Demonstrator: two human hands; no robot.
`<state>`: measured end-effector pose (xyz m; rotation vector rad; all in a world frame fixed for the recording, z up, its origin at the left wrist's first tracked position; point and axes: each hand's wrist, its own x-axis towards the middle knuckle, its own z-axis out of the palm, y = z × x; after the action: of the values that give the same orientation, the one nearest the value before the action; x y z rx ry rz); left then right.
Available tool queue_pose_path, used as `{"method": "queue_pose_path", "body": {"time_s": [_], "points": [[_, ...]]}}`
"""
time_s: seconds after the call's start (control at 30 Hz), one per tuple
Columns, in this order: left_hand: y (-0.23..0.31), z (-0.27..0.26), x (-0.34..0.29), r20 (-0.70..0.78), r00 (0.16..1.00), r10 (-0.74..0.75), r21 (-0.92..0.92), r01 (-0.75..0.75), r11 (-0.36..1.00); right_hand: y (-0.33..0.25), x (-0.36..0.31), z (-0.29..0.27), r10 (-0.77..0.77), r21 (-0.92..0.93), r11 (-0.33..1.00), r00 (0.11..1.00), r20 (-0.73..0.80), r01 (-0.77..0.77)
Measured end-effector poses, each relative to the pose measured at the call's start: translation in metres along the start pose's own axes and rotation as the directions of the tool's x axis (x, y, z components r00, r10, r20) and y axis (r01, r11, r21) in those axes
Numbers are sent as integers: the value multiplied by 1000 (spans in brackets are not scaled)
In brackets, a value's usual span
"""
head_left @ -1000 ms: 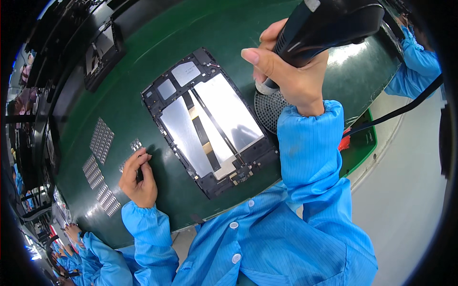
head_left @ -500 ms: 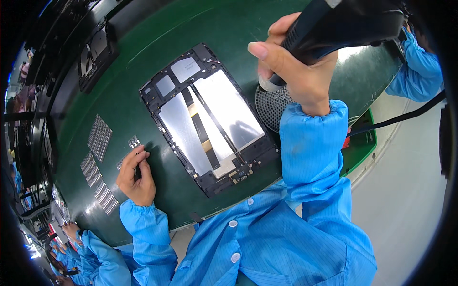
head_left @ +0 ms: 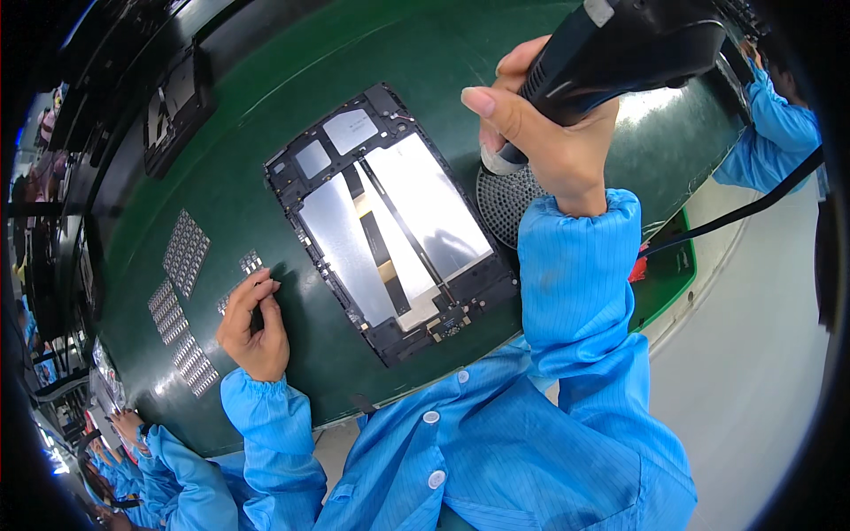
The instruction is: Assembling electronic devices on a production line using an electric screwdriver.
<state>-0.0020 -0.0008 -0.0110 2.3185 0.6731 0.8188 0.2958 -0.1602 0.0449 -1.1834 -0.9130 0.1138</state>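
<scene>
At upper right, right hand (head_left: 564, 155) wrapped around black tool (head_left: 633, 57).

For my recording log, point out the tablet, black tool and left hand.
Tablet (head_left: 390, 234): head view, on its silver middle.
Black tool (head_left: 624, 62): head view, on its body.
Left hand (head_left: 255, 336): head view, on its middle.

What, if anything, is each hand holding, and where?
Right hand: black tool, gripped around its body near the vent slots. Left hand: over the small silvery strip; whether held, cannot be told.
</scene>
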Motion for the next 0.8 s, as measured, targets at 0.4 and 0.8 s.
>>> {"method": "queue_pose_path", "body": {"time_s": [0.4, 0.8], "points": [[2, 0, 1, 8, 1000, -22, 8, 22, 1000, -3, 2, -1, -27, -10, 1000, 1000, 0, 27], [2, 2, 2, -23, 1000, -2, 8, 2, 1000, -2, 7, -9, -74, 7, 997, 995, -68, 75]]}}
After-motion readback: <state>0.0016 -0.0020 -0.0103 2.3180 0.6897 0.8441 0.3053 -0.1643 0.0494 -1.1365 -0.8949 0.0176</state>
